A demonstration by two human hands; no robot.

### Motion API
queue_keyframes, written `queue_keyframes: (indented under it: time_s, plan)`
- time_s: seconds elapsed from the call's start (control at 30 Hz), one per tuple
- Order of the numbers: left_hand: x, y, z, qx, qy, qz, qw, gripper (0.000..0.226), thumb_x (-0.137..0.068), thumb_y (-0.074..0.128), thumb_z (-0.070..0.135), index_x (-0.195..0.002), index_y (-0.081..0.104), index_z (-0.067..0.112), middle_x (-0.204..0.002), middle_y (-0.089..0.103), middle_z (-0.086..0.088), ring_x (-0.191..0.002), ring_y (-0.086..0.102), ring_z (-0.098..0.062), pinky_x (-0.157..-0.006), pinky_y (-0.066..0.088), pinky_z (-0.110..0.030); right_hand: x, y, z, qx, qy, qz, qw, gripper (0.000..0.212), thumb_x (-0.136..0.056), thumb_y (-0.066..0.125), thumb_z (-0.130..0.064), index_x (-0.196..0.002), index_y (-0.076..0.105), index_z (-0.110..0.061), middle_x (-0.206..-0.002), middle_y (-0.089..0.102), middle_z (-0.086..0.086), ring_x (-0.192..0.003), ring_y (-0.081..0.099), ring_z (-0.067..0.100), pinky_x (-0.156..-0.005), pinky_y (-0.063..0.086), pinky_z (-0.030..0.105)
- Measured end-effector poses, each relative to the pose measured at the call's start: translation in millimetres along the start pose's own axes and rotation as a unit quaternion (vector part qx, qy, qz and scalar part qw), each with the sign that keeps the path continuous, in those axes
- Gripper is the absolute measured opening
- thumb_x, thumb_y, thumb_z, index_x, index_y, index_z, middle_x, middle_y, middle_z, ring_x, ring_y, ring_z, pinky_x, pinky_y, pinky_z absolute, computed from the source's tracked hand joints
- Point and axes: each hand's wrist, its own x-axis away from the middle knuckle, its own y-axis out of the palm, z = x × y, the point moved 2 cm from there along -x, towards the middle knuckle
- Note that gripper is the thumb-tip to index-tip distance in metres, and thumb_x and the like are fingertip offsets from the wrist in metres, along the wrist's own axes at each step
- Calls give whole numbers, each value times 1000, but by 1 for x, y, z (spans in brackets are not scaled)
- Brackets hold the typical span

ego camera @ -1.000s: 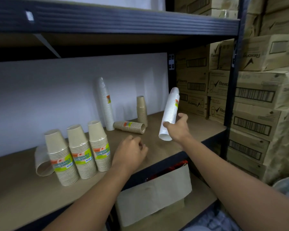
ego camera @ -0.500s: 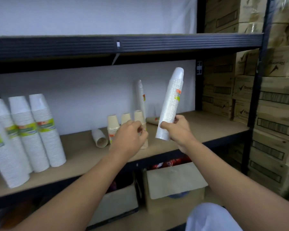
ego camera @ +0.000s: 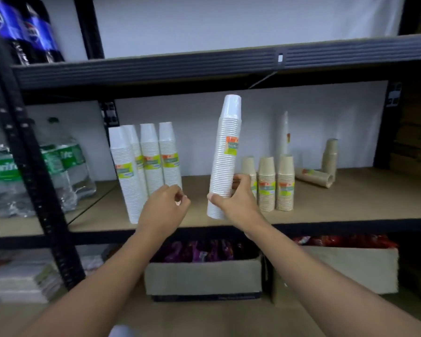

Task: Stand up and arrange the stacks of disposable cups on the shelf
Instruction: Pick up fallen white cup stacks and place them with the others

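A shelf [ego camera: 350, 205] carries a row of standing white cup stacks [ego camera: 151, 166]. Right of that row, the right hand [ego camera: 238, 203] grips a tall white stack [ego camera: 225, 154] upright, apparently off the board. The left hand [ego camera: 164, 207] curls empty. Judged next: set it down level beside the row.

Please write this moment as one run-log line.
right hand: holds white cup stack nearly upright | left hand: curled, empty | brown cup stack: lying on shelf

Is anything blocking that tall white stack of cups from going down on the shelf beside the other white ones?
Nothing visible does. The tall white cup stack, gripped by the right hand, is in front of bare brown shelf board between the four white stacks and three short brown stacks. The left hand hovers alongside.
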Motion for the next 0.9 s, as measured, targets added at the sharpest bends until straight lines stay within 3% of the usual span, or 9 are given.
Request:
queue_keyframes:
  time_s: [0.13,0.3,0.53,0.7,0.9]
  plan:
    - [11,-20,-54,-33,-48,23,998,16,-88,57,33,-82,63,19,-85,59,6,-79,56,-15,-64,41,-31,-1,56,0,5,-15,-45,999,63,-82,79,-28,-119,29,-29,-112,50,-16,-95,54,-1,-82,41,23]
    - [19,-34,-113,-36,-89,29,995,17,-88,56,31,-76,59,19,-81,55,6,-78,55,-15,-68,49,-35,-12,109,4,10,-28,-64,997,61,-81,79,-31,-120,31,-29,-122,50,-11,-107,56,8,-85,45,26]
    - [12,-36,-176,-83,-133,49,986,18,-87,59,25,-76,58,11,-82,52,-2,-78,51,-22,-66,43,-34,-28,160,14,14,-45,-83,995,65,-81,79,-30,-123,30,-31,-115,47,-19,-106,53,6,-89,49,31]
    - [2,-22,-203,-83,-140,25,986,16,-88,60,28,-77,57,17,-87,51,0,-86,53,-22,-76,50,-38,-33,181,23,28,-62,-83,994,62,-83,78,-27,-122,29,-33,-114,45,-20,-105,51,4,-85,45,24]
    - [-12,-4,-213,-76,-142,14,987,12,-83,63,25,-78,64,14,-84,55,-1,-83,54,-25,-75,49,-37,-36,187,37,41,-65,-72,994,69,-82,78,-32,-133,31,-28,-121,45,-18,-108,51,4,-90,47,27]
